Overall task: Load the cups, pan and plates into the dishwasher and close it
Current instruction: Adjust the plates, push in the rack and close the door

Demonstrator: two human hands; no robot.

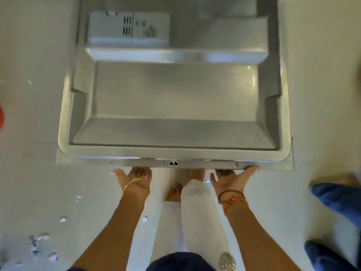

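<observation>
The steel dishwasher door (pixel 175 98) lies open below me, its inner face up, with the detergent box (pixel 128 29) at the far end. My left hand (pixel 134 179) sits palm-up under the door's near edge, left of the latch (pixel 173 163). My right hand (pixel 232 178) is palm-up under the same edge, right of the latch. The fingers of both hands are hidden beneath the door. No cups, pan, plates or racks are in view.
Pale floor surrounds the door. Scraps of torn paper (pixel 45 245) lie on the floor at lower left. Another person's jeans-clad legs (pixel 338 200) stand at the right. My own white trouser leg and bare foot (pixel 175 190) are just under the door's edge.
</observation>
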